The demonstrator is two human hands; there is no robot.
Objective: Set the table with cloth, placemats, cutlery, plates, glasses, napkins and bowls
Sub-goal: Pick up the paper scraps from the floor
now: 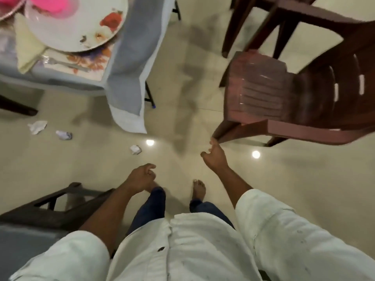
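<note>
A: Centre right of frame, the brown chair [284,94] stands tilted beside the table [67,82], which fills the upper left. My right hand [215,154] reaches for the tip of the near armrest; I cannot tell whether the fingers touch it, and they are loosely curled around nothing.

B: And the left hand?

A: My left hand [142,177] hangs low centre, fingers loosely curled, empty. The setting looks nearly done: cloth [125,57] draped, placemat [81,63], plate [81,23], napkin [26,51] and fork [67,62] laid.

B: How would you seat that chair well?

A: I judge: grip the armrest firmly, lift not drag, keep clear of the hanging cloth corner.

B: Any writing?

A: None readable; the frame is blurred.
</note>
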